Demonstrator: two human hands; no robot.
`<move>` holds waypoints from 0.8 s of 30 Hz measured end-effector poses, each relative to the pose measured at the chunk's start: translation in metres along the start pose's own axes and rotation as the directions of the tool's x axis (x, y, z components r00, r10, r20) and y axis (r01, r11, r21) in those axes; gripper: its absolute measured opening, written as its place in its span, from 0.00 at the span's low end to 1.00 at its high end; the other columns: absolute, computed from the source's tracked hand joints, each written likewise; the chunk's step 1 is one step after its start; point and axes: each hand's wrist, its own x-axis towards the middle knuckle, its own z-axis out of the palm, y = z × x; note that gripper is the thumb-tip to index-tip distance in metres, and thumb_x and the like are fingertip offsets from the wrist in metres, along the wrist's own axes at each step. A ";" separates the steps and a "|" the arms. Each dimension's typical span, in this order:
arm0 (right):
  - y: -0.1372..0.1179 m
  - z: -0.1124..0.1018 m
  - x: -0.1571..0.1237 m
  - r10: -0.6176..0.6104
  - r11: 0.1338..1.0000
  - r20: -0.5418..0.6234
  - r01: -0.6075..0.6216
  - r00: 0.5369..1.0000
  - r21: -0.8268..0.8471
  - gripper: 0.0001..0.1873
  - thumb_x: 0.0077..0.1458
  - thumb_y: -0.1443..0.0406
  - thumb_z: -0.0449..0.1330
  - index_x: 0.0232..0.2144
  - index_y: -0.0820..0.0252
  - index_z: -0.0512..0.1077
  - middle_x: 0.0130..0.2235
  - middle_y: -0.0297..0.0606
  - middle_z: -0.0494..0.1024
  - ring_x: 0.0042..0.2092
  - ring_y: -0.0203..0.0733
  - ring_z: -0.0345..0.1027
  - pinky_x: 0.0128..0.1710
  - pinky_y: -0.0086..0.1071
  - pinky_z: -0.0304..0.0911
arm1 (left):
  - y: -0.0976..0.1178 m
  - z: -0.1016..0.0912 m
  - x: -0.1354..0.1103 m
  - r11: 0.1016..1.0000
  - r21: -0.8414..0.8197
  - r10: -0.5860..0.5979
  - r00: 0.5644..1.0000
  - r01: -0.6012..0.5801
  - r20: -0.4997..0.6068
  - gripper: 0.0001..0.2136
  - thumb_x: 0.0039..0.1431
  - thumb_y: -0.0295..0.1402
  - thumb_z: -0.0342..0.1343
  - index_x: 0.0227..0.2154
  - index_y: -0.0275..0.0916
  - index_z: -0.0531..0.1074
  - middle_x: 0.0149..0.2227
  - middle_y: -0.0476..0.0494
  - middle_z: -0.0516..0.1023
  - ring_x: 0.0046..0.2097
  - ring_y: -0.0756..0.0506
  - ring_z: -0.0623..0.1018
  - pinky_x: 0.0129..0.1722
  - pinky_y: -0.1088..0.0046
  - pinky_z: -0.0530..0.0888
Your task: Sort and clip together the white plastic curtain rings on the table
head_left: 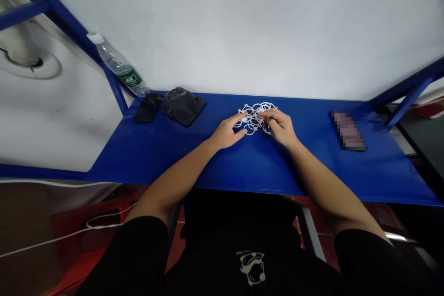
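Note:
A small heap of white plastic rings [255, 112] lies on the blue table [173, 157], near its back edge. My left hand [227, 133] rests at the heap's left side, thumb and forefinger stretched out and touching the rings. My right hand [280, 126] sits at the heap's right side with its fingers curled in a pinch on one of the white rings.
A black pouch [182, 105] and a dark phone [148, 107] lie at the back left, beside a tilted plastic water bottle [120, 65]. A blurred flat object [348, 130] lies to the right. Blue frame posts stand at both back corners.

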 end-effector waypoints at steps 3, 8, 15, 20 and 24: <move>0.001 -0.001 0.000 0.001 1.000 0.007 -0.001 1.000 -0.004 0.17 0.63 0.64 0.58 0.45 0.49 0.88 0.38 0.37 0.84 0.36 0.43 0.76 0.45 0.44 0.74 | -0.003 0.001 -0.001 0.999 0.040 0.015 1.000 -0.016 0.017 0.31 0.67 0.33 0.66 0.73 0.41 0.70 0.73 0.33 0.73 0.74 0.32 0.73 0.75 0.44 0.73; 0.003 0.001 0.000 0.005 1.000 0.004 -0.005 1.000 -0.005 0.16 0.64 0.63 0.58 0.43 0.50 0.88 0.36 0.36 0.83 0.34 0.43 0.76 0.43 0.43 0.73 | -0.008 0.002 0.000 0.998 0.063 -0.019 0.999 0.017 0.031 0.37 0.65 0.33 0.68 0.76 0.45 0.65 0.76 0.35 0.68 0.75 0.31 0.72 0.75 0.45 0.73; 0.002 0.000 0.000 0.017 1.000 -0.008 -0.017 1.000 -0.015 0.16 0.60 0.65 0.56 0.37 0.52 0.86 0.34 0.35 0.83 0.32 0.41 0.73 0.41 0.42 0.72 | -0.009 0.003 -0.001 0.999 0.049 -0.010 1.000 0.009 0.021 0.38 0.65 0.33 0.68 0.77 0.47 0.64 0.77 0.35 0.67 0.72 0.30 0.75 0.74 0.44 0.74; 0.003 -0.004 0.000 0.002 1.000 -0.044 -0.003 0.999 -0.026 0.14 0.58 0.66 0.55 0.29 0.52 0.82 0.35 0.36 0.82 0.33 0.42 0.73 0.42 0.42 0.72 | -0.006 0.002 -0.001 0.999 0.051 -0.022 0.999 0.020 0.032 0.39 0.65 0.35 0.68 0.77 0.46 0.63 0.78 0.35 0.66 0.73 0.30 0.75 0.75 0.44 0.72; 0.010 -0.003 -0.001 -0.016 0.999 -0.108 0.011 0.994 -0.048 0.14 0.59 0.68 0.55 0.36 0.52 0.82 0.33 0.35 0.81 0.33 0.43 0.73 0.40 0.41 0.71 | -0.005 -0.001 0.000 0.993 0.120 -0.025 0.998 0.019 0.050 0.37 0.67 0.38 0.68 0.76 0.44 0.65 0.78 0.33 0.65 0.79 0.29 0.64 0.79 0.41 0.64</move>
